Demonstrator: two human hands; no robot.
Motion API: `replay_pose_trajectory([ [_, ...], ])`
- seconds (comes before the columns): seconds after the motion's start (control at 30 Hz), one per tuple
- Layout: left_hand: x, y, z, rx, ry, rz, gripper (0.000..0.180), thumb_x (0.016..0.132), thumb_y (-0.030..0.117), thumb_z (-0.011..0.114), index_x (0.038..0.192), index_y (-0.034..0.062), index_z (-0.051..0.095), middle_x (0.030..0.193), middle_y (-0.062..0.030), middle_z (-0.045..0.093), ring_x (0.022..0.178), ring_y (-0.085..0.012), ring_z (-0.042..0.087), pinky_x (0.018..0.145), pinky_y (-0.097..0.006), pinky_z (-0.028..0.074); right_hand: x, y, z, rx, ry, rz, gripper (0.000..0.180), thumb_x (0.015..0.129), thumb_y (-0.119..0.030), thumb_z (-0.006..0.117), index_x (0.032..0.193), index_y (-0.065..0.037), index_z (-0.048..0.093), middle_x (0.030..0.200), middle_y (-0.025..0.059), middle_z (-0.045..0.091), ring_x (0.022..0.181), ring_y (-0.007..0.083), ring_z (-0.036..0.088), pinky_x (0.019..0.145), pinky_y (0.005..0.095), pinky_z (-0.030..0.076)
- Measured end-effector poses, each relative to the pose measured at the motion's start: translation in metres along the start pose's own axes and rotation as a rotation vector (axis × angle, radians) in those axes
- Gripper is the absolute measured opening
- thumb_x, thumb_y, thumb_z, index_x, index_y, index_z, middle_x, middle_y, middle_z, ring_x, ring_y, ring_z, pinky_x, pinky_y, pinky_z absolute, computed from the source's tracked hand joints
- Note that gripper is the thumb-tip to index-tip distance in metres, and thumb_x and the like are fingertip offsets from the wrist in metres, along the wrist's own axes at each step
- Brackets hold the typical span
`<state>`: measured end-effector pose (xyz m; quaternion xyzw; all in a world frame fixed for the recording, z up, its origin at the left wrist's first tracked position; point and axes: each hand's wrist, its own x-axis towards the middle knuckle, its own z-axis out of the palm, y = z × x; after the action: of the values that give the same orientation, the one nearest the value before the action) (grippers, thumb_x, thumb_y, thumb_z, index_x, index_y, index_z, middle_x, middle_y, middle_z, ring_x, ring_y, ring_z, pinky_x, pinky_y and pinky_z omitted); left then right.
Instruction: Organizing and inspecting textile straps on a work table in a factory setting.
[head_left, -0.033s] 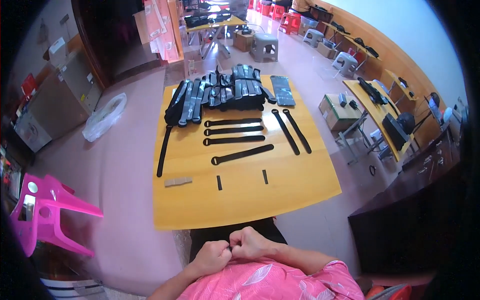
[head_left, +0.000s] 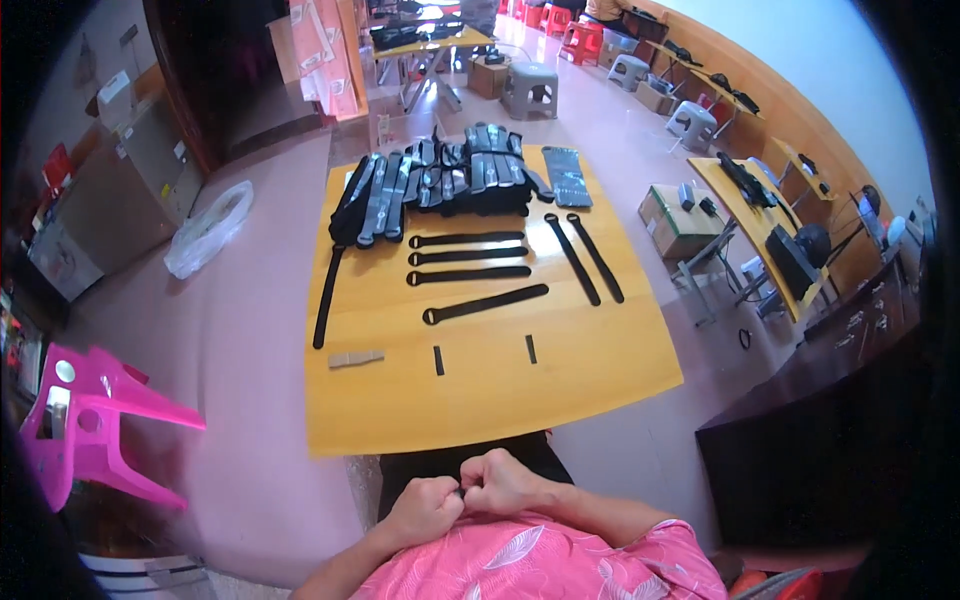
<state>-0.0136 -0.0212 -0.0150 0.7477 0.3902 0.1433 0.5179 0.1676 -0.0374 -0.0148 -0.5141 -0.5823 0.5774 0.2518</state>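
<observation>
My left hand and my right hand are held together in front of my pink shirt, below the table's near edge. Both are closed, knuckles almost touching. A small dark bit shows between them, too hidden to name. On the yellow table lie several black straps, each with a ring at one end. Two more straps slant at the right, and one lies along the left. Nearest my hands are two short black strips and a brown folded piece.
Bundled black straps in grey wrapping are piled at the table's far side, beside a flat grey packet. A pink stool stands left, a dark cabinet right. A plastic bag and a cardboard box are farther off.
The view has tilted very slightly, so the table sits a little higher in the picture. My hands keep the same closed pose.
</observation>
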Motion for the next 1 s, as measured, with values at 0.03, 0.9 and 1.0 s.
replay_pose_trajectory([
  [0.03, 0.001, -0.004, 0.002, 0.019, 0.033, 0.024, 0.016, 0.077, 0.009, 0.049, 0.072, -0.0042, 0.056, 0.067, -0.0248, 0.057, 0.061, -0.0387, 0.060, 0.058, -0.044, 0.048, -0.001, 0.000, -0.003, -0.048, 0.010, 0.007, 0.017, 0.066, -0.013, 0.062, 0.070, 0.003, 0.062, 0.059, 0.0166, 0.058, 0.055, 0.0204, 0.056, 0.054, 0.0360, 0.045],
  [0.9, -0.026, -0.018, -0.028, -0.596, 0.046, 0.002, 0.024, 0.089, 0.012, 0.058, 0.070, -0.0019, 0.061, 0.062, -0.0067, 0.059, 0.051, -0.0129, 0.054, 0.047, -0.025, 0.044, -0.034, -0.010, -0.088, -0.248, 0.053, -0.391, 0.023, 0.080, -0.014, 0.063, 0.061, -0.003, 0.056, 0.053, 0.0093, 0.046, 0.047, 0.0172, 0.047, 0.046, 0.0323, 0.038],
  [1.0, -0.060, -0.043, -0.054, -0.895, 0.284, -0.003, 0.025, 0.086, 0.011, 0.060, 0.070, -0.0075, 0.061, 0.062, -0.0140, 0.059, 0.053, -0.0189, 0.060, 0.044, -0.030, 0.049, -0.106, -0.016, -0.186, -0.199, 0.612, -0.100, 0.015, 0.071, -0.014, 0.061, 0.060, -0.004, 0.059, 0.053, 0.0029, 0.052, 0.044, 0.0108, 0.047, 0.042, 0.0282, 0.038],
])
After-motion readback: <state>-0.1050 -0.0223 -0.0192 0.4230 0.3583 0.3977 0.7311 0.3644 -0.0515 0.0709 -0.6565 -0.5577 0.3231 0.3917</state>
